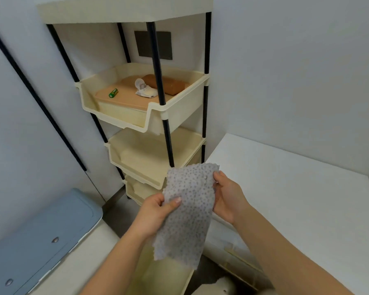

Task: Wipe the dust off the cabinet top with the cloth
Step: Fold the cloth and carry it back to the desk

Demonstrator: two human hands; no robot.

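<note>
1. Cloth (188, 211) — grey, dotted, rough at the edges — hangs in the air between my two hands, in front of me and above the floor; its lower end droops free.
2. My left hand (156, 213) pinches the cloth's left edge, thumb pressed on the front and fingers curled behind.
3. My right hand (226, 196) grips the upper right edge, fingers closed onto the fabric, palm turned inward.
4. To my right sits the white cabinet top (296, 188), flat against the wall corner; the cloth is near its front left corner but not touching it.
5. Straight ahead stands a cream rack (153, 116) on dark poles, with stacked trays.
6. The upper tray holds a tan lid with a green battery (113, 93), a small white pack (144, 88) and a brown box (168, 85) lying on it.
7. At lower left — close to my left forearm — is a blue bin lid (36, 241).
</note>
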